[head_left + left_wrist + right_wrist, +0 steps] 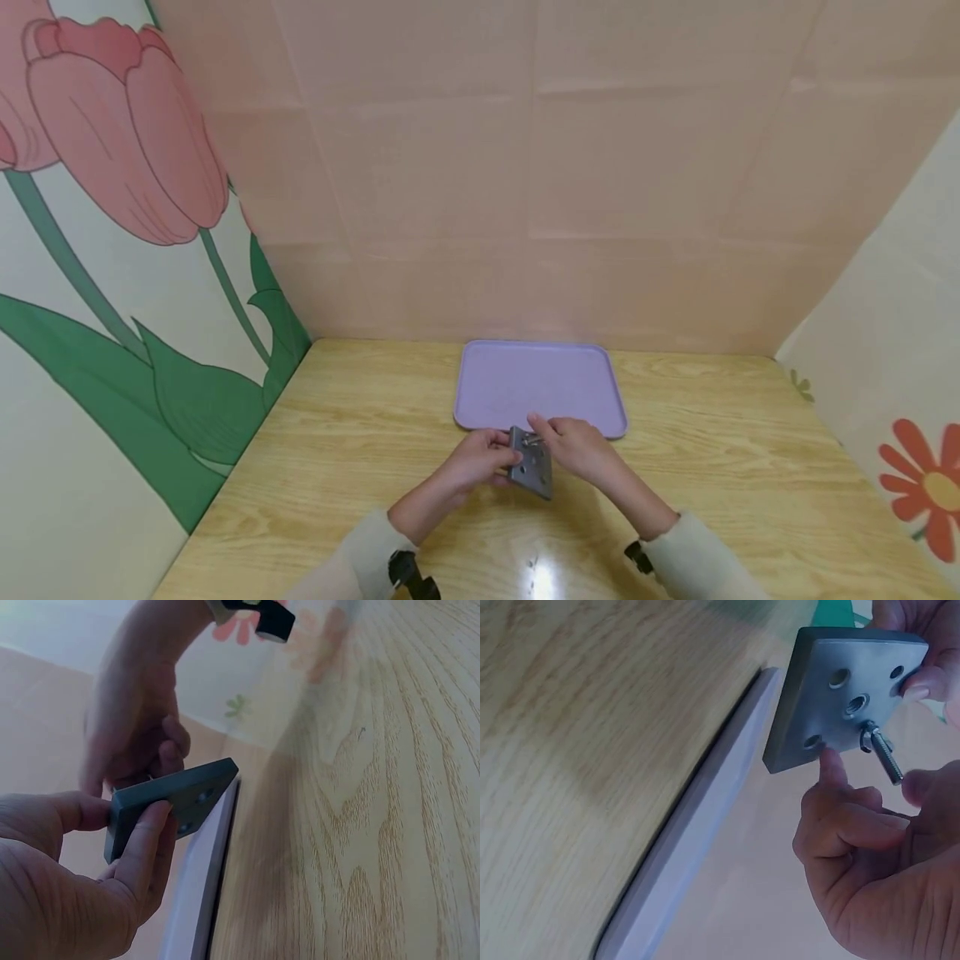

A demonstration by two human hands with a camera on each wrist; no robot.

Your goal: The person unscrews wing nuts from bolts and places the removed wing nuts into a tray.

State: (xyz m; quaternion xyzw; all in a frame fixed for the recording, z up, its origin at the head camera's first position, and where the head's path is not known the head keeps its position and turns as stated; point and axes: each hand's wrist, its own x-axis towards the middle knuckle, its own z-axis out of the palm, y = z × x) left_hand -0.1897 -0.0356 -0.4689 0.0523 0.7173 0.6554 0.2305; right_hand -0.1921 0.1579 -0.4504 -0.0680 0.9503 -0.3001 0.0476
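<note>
My left hand (480,457) grips a grey metal plate (534,475) by its edge, thumb on one face and fingers on the other. Several round holes pierce the plate (847,697), and the one near its middle looks threaded. A threaded bolt (885,759) sticks out from the face, with a nut (867,737) at its base against the plate. Beside it is my right hand (885,855), fingers loosely bent and not closed round the bolt. One fingertip meets the plate near a lower hole, and the thumb is close to the bolt's free end.
Behind the hands, a purple tray (536,383) lies on the wood-grain table (360,433). A beige covering (525,208) hangs at the back. Panels with painted flowers stand at the left (127,150) and right (922,475). Dark straps (412,575) circle both wrists.
</note>
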